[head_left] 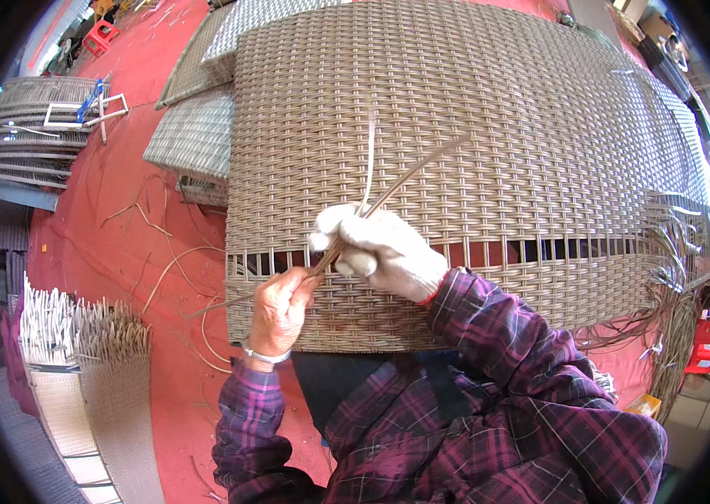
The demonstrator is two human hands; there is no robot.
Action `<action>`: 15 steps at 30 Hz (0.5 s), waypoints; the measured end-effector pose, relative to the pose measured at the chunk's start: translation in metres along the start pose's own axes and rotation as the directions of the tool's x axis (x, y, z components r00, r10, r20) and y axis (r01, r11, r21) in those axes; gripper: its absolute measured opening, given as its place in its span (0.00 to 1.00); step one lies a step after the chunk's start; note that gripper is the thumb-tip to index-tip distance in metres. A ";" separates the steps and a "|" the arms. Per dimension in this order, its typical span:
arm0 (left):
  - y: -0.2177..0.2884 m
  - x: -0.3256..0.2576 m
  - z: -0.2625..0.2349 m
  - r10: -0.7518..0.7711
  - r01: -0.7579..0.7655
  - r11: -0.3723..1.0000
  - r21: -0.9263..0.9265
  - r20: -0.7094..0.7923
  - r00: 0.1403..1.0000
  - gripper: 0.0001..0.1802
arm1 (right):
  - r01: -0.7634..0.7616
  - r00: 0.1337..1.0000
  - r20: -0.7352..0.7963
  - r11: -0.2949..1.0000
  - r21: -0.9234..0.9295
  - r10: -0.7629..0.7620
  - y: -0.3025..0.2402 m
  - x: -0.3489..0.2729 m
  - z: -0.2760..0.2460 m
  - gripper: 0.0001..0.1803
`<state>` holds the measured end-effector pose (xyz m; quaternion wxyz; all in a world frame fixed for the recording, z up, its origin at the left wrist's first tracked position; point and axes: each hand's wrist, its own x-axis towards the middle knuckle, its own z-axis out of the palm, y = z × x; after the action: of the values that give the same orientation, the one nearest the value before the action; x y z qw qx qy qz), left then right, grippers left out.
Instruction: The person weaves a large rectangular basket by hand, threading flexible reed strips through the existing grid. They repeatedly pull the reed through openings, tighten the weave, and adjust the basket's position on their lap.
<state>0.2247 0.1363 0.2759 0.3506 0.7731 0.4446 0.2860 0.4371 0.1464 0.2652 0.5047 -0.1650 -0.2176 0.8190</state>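
My bare left hand point(277, 311) is closed in a pinch round the lower part of some brown wicker strands point(422, 165). Just above it, my right hand point(392, 252), in a white knitted glove, grips the same strands. Their free ends stick up past the glove: one pale and almost straight, the others brown and slanting to the right. Both hands are over a large brown woven wicker panel point(422, 92), near its front edge. A band of open gaps, crossed by bare uprights, runs across the panel beside the gloved hand.
Long loose strands point(678, 311) hang in a thick bunch at the panel's right end. Other woven panels point(195, 130) are stacked behind on the left. Offcuts point(153, 220) lie on the red floor point(111, 252). Strand bundles point(86, 332) stand lower left; a red stool point(705, 347) is at right.
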 end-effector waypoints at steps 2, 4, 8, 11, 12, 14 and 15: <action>-0.008 -0.006 -0.015 -0.077 0.075 0.997 0.016 0.150 0.986 0.07 | 0.083 0.996 -0.018 0.996 0.021 -0.083 -0.014 0.003 -0.016 0.14; -0.010 -0.011 -0.029 -0.171 0.175 0.985 -0.001 0.210 0.963 0.08 | 0.178 0.984 0.023 0.982 0.058 -0.179 -0.025 0.005 -0.028 0.14; 0.000 -0.013 -0.028 -0.300 0.310 0.951 -0.009 0.231 0.926 0.09 | 0.065 0.994 -0.086 0.998 0.008 -0.064 -0.014 0.003 -0.026 0.15; 0.010 -0.006 0.005 -0.179 0.191 0.973 -0.132 0.097 0.979 0.09 | -0.008 0.994 -0.108 0.998 -0.057 0.001 0.009 -0.003 -0.009 0.15; 0.011 -0.001 0.016 -0.157 0.164 0.980 -0.111 0.069 0.985 0.09 | -0.037 0.996 -0.085 0.999 -0.009 0.036 0.014 -0.003 -0.006 0.17; 0.010 0.005 0.025 -0.113 0.115 0.987 -0.115 0.025 0.993 0.09 | 0.015 0.995 -0.102 1.000 -0.024 -0.017 0.015 -0.006 -0.005 0.20; 0.009 0.006 0.026 -0.091 0.092 0.986 -0.139 0.008 0.996 0.09 | 0.020 0.989 -0.148 1.000 0.002 -0.019 0.014 -0.007 -0.006 0.22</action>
<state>0.2516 0.1313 0.2681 0.4169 0.7256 0.4582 0.2995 0.4327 0.1357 0.2527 0.5278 -0.2221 -0.1797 0.7999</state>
